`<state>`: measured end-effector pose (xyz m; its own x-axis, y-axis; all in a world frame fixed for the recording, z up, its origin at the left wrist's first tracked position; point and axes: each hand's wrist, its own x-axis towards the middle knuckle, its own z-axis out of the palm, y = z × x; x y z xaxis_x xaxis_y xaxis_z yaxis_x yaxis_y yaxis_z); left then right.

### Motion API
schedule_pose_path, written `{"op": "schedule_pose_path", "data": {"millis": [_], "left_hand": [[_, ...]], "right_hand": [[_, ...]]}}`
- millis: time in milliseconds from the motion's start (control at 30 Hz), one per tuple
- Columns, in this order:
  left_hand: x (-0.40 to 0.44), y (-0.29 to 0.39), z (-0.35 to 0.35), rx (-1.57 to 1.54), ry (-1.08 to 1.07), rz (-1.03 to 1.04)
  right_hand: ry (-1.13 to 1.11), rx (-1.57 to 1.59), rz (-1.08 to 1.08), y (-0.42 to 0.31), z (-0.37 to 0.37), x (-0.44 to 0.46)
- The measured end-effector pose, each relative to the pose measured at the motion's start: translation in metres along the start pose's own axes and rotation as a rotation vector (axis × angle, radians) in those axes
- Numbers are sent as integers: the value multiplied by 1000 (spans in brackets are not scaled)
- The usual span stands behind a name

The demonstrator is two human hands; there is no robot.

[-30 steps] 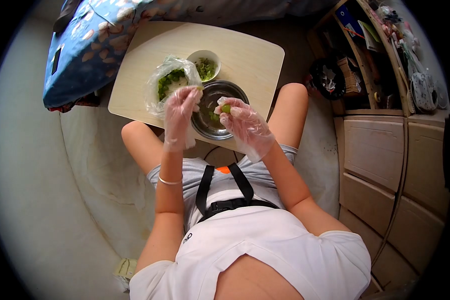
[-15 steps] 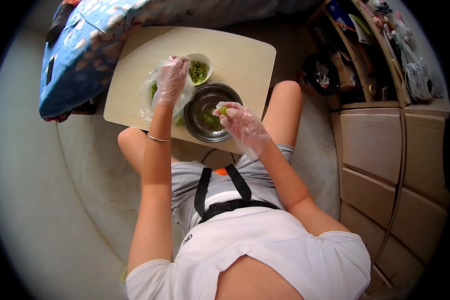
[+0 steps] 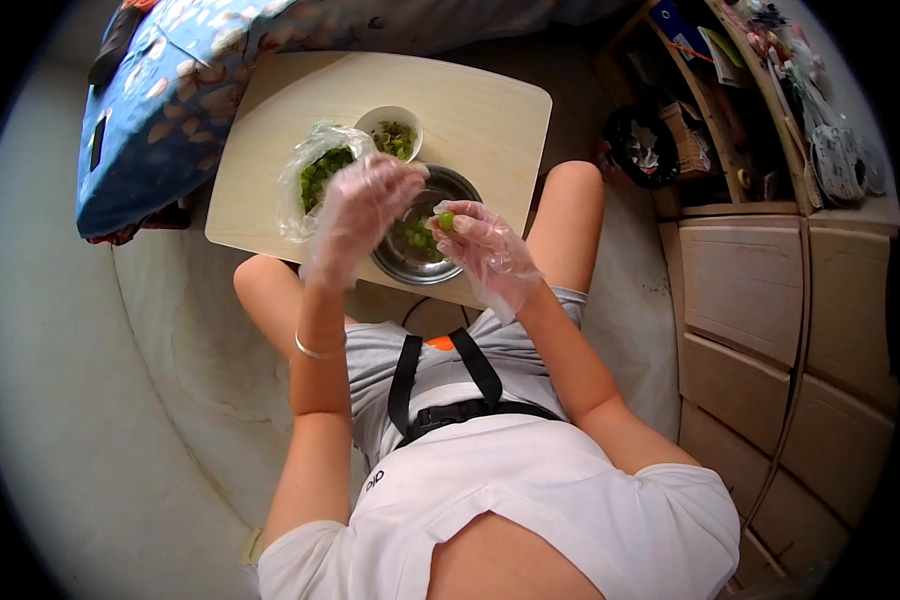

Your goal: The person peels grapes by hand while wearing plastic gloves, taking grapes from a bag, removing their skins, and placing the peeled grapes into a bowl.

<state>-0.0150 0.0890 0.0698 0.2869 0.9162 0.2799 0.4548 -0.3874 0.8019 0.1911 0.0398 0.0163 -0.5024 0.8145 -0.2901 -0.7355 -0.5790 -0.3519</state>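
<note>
Between the fingertips of my right hand (image 3: 488, 252), in a clear plastic glove, is a small green fruit (image 3: 447, 220). It is over the right side of a steel bowl (image 3: 417, 268), in which several green pieces lie. My left hand (image 3: 362, 215), gloved too and blurred, hovers over the bowl's left side, its fingers drawn together; whether they hold anything is hidden. Left of it stands an open clear plastic bag (image 3: 292, 190) with green fruits in it. Behind the steel bowl, a white bowl (image 3: 375, 121) contains green and brownish scraps.
The low wooden table (image 3: 470, 100) spans the space before my knees. A bed with a blue floral cover (image 3: 160, 130) is at the back left. To the right are a black-lined bin (image 3: 640, 150), shelves (image 3: 720, 100) and drawers (image 3: 740, 290).
My left hand has moved from the white bowl's left edge back toward me, to the steel bowl. My right hand stays nearly still with the green fruit. The plastic bag is uncovered again.
</note>
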Motion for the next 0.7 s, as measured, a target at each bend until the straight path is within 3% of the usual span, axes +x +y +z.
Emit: {"op": "schedule_pose_path", "data": {"millis": [167, 367, 700], "left_hand": [[-35, 40, 5, 168, 31, 26], [-48, 41, 8, 96, 51, 5], [-49, 55, 2, 247, 14, 83]], "right_hand": [[-56, -77, -59, 7, 2, 3], [-58, -247, -151, 8, 12, -1], [78, -660, -211, -4, 35, -13]]}}
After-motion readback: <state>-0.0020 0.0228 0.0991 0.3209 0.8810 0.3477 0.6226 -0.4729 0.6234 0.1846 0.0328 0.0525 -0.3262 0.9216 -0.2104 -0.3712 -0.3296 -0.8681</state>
